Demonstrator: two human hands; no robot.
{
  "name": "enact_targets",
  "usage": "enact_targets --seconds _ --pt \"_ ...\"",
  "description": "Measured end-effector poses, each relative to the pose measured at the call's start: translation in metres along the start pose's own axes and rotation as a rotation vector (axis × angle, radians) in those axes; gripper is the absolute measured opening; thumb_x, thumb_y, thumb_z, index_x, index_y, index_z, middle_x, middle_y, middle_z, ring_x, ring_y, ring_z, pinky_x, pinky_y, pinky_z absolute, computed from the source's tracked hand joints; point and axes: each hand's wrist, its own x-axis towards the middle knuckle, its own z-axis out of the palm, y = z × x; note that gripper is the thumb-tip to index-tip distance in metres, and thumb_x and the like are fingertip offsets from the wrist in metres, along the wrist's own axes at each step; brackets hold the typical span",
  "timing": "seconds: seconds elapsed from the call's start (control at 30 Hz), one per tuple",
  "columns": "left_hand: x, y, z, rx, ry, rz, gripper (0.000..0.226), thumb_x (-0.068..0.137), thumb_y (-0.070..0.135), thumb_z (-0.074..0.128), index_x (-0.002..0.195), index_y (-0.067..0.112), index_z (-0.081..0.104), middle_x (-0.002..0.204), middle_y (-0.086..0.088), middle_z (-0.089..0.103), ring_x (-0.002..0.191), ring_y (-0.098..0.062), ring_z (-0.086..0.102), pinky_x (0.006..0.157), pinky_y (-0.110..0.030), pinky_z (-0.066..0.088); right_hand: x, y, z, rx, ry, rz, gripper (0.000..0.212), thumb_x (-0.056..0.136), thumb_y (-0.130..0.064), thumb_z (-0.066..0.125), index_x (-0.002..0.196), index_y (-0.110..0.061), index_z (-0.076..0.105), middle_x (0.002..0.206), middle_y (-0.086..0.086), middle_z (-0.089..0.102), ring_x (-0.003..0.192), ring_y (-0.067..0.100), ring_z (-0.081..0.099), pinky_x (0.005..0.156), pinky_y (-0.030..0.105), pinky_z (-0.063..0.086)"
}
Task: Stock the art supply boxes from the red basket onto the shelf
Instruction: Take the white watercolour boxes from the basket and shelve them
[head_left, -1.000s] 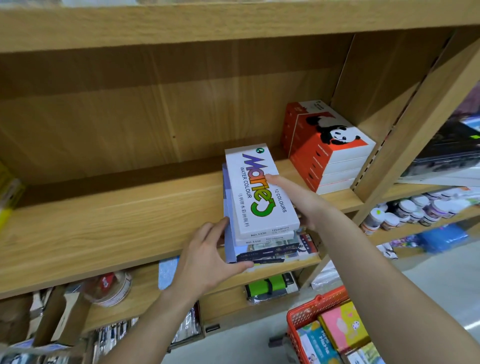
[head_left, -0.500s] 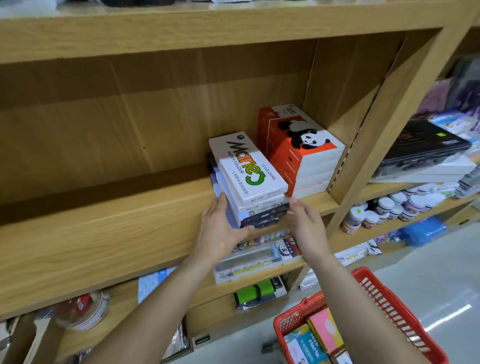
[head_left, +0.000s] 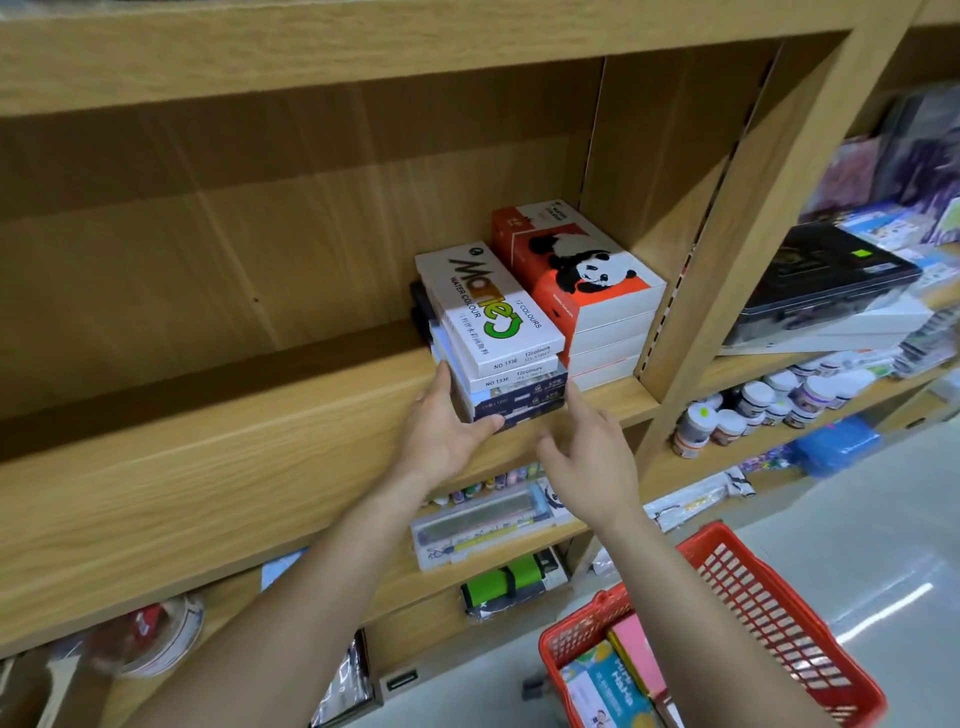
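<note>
- Head view: a person squares a stack (head_left: 498, 332) of watercolour boxes on a wooden shelf (head_left: 208, 447), with both hands at its near end.
- Along the stack's left side the left hand (head_left: 441, 436) lies flat, fingers (head_left: 441, 382) straight and pressed together, thumb laid across the front of the lowest box.
- Opposite it the right hand (head_left: 592, 457) is relaxed and holds nothing, its fingers loosely spread. Its forefinger (head_left: 575, 402) points up at the stack's near right corner; whether it touches cannot be told.
- Between the two sets of fingers sits the stack, and just beyond the right fingertips are the panda boxes (head_left: 587, 280). Whether the two piles touch is unclear.
- From the fingers upward the layers are stepped rather than flush, and the near end sits close to the shelf's front edge.
- Likely risk: a push from the left fingers alone could slide the top white boxes sideways off the dark ones below, or knock them into the panda boxes.
- Second risk: a drag back towards the palms could tip the lowest box over the shelf edge.
- Below the right wrist stands the basket (head_left: 779, 597) with more boxes (head_left: 602, 686) inside, so stocking looks unfinished.
</note>
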Motion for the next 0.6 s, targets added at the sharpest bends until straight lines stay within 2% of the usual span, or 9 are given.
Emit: enact_targets --seconds 0.1,0.17,0.23,0.3,0.4,0.5,0.6 --pt "0.002 0.002 0.001 -0.004 -0.028 0.017 0.096 0.076 0.043 0.081 0.153 0.021 0.029 0.146 -0.002 0.053 0.135 -0.02 0.046 0.107 -0.045 0.043 0.0 0.009 -0.001 0.002 -0.035 0.0 0.08 0.089 -0.034 0.054 0.159 -0.035 0.016 0.099 -0.009 0.063 0.114 0.013 0.042 0.067 0.031 0.041" --pt "0.003 0.003 0.001 0.049 -0.025 0.029 0.093 0.076 0.046 0.079 0.151 0.021 0.03 0.141 -0.005 0.056 0.132 -0.023 0.048 0.104 -0.045 0.045 0.004 0.013 -0.002 -0.041 -0.027 -0.002 0.077 0.09 -0.032 0.054 0.159 -0.03 0.019 0.11 -0.003 0.065 0.117 0.02 0.045 0.074 0.034 0.045" --pt "0.002 0.003 0.0 0.091 -0.045 0.065 0.087 0.075 0.049 0.079 0.145 0.023 0.034 0.132 -0.007 0.058 0.129 -0.024 0.046 0.101 -0.044 0.046 0.008 0.013 -0.002 -0.126 -0.012 -0.001 0.073 0.091 -0.033 0.053 0.158 -0.026 0.024 0.127 0.001 0.059 0.12 0.027 0.044 0.087 0.039 0.047" --pt "0.001 0.001 -0.002 0.126 -0.084 0.1 0.091 0.07 0.05 0.082 0.141 0.025 0.033 0.129 -0.007 0.059 0.128 -0.023 0.044 0.098 -0.039 0.045 0.011 0.012 -0.001 -0.182 0.012 0.009 0.065 0.094 -0.038 0.051 0.154 -0.027 0.031 0.132 0.003 0.054 0.122 0.03 0.044 0.091 0.042 0.046" --pt "0.002 0.0 -0.006 0.184 -0.091 0.11 0.096 0.072 0.049 0.082 0.147 0.026 0.026 0.133 -0.008 0.056 0.127 -0.023 0.046 0.1 -0.04 0.045 0.016 0.012 0.001 -0.222 0.098 -0.04 0.046 0.099 -0.045 0.047 0.141 -0.025 0.049 0.11 -0.001 0.065 0.106 0.027 0.053 0.075 0.036 0.047" --pt "0.004 0.001 -0.008 0.218 -0.087 0.117 0.094 0.074 0.051 0.08 0.147 0.025 0.028 0.134 -0.009 0.057 0.126 -0.023 0.048 0.1 -0.043 0.047 0.028 0.011 0.002 -0.296 0.235 -0.032 0.032 0.098 -0.05 0.052 0.108 -0.023 0.065 0.081 -0.002 0.069 0.078 0.027 0.065 0.052 0.03 0.041" --pt "0.001 0.0 -0.008 0.221 -0.052 0.116 0.091 0.073 0.053 0.08 0.145 0.024 0.034 0.13 -0.007 0.061 0.12 -0.024 0.053 0.094 -0.042 0.049 0.036 0.012 0.003 -0.338 0.266 0.034 0.039 0.093 -0.058 0.056 0.1 -0.021 0.065 0.081 0.001 0.075 0.07 0.03 0.069 0.051 0.031 0.044"
